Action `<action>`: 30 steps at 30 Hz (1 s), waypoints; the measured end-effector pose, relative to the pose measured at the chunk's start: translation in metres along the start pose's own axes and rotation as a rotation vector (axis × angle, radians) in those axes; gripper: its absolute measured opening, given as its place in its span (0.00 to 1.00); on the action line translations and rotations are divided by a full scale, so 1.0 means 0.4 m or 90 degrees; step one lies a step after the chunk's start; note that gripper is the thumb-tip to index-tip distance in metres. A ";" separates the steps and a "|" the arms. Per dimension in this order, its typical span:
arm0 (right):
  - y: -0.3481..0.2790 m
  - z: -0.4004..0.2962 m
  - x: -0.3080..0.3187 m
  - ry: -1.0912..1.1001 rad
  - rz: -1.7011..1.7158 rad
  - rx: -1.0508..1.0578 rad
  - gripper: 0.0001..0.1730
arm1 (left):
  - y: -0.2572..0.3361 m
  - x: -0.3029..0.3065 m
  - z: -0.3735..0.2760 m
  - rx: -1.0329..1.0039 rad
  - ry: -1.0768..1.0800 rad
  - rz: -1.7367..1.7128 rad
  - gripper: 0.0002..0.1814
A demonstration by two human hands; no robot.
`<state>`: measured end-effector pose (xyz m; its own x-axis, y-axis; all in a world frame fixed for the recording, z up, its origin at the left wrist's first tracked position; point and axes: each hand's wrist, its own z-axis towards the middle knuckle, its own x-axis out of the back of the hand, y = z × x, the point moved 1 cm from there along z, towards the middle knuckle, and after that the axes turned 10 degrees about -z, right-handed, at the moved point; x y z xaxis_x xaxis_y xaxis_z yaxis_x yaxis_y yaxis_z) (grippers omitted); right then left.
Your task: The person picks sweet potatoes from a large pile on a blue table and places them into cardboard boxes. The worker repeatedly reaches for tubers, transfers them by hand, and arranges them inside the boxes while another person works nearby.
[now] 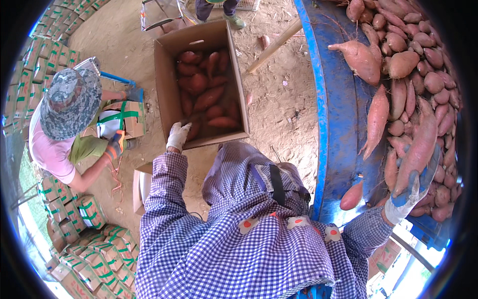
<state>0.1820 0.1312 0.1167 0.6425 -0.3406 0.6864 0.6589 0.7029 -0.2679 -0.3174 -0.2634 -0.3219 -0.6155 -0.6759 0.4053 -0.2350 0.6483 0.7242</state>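
My left hand point(179, 136), in a white work glove, rests at the near left rim of an open cardboard box point(239, 89). Red sweet potatoes point(209, 98) lie in the shaded bottom of that box. At the far right, my right hand point(412, 188), gloved in white and blue, has its fingers around the lower end of a long sweet potato point(420, 144). This one lies over a large heap of sweet potatoes point(435, 84) on a blue metal bed point(340, 123). A smaller sweet potato point(351, 196) lies apart from the heap, near the blue edge.
A co-worker in a camouflage hat point(71, 101) crouches at left by a taped carton point(133, 119). Stacked cartons point(106, 258) stand at left. A wooden pole point(276, 45) slants beside the blue bed. Another person's legs point(216, 9) show at the top.
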 end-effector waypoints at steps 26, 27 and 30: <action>-0.332 0.007 -0.160 -0.291 0.178 0.058 0.21 | 0.251 -0.107 0.177 -0.263 -0.028 0.079 0.19; -0.311 -0.007 -0.141 -0.227 0.133 0.252 0.21 | 0.199 -0.099 0.198 -0.236 -0.025 0.121 0.19; -0.284 -0.095 -0.059 -0.274 0.174 -0.194 0.20 | 0.137 -0.145 0.243 -0.186 -0.063 0.231 0.20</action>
<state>0.1069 0.0357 0.1051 0.6301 0.1562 0.7606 0.6151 0.4975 -0.6117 -0.3677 -0.1545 -0.3599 -0.6905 -0.3789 0.6162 0.2208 0.7008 0.6784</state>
